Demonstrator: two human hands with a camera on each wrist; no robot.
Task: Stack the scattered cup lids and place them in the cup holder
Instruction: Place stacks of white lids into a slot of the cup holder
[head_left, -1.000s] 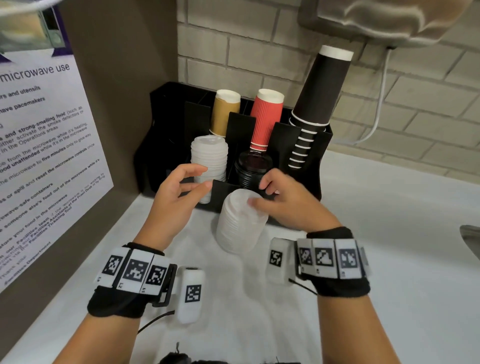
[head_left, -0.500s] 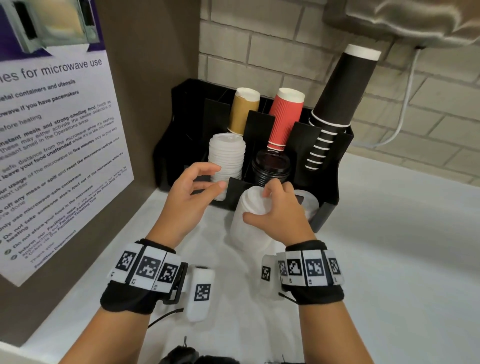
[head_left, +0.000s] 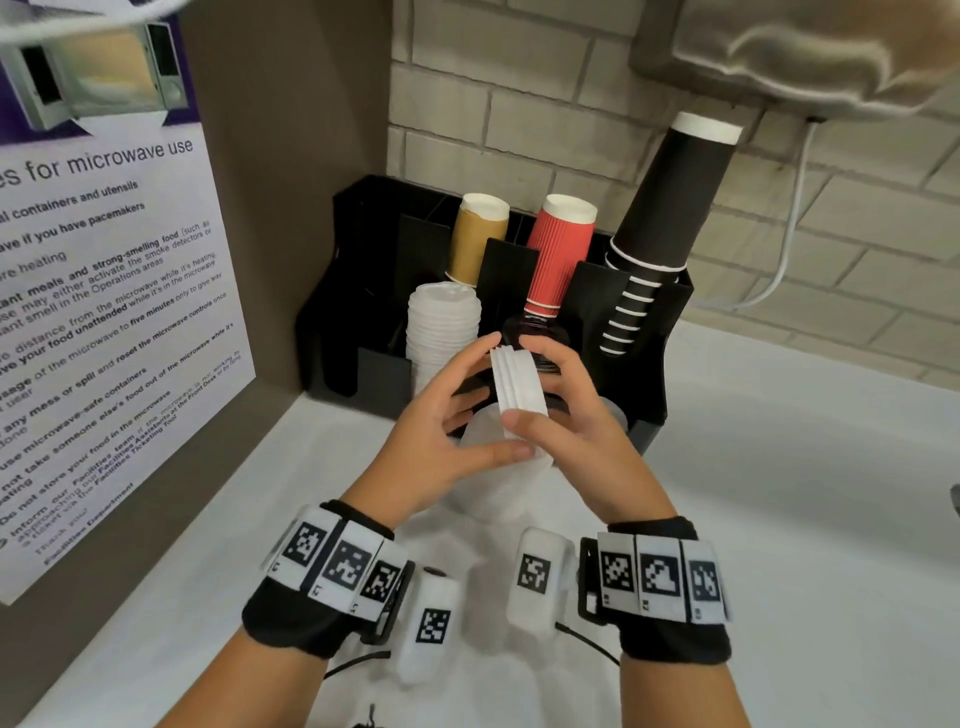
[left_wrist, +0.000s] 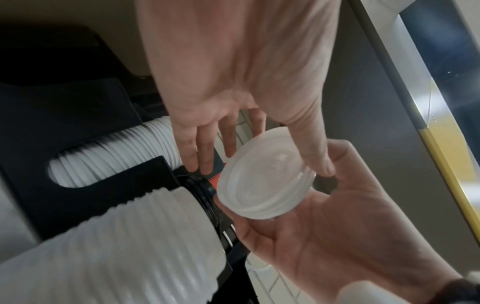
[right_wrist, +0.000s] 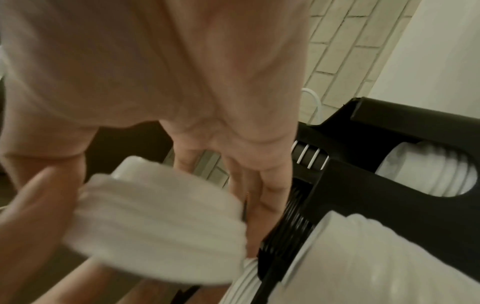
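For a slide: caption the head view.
Right hand holds a few stacked white lids before the black cup holder, left hand beside them.

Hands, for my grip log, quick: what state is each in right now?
Left hand: open, fingers touching the lids.
Right hand: grip closed on the lids.

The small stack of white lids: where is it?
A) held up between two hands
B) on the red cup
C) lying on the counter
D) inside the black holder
A: the right hand grips the small stack of lids on edge in the air, with the left hand open at its other side.
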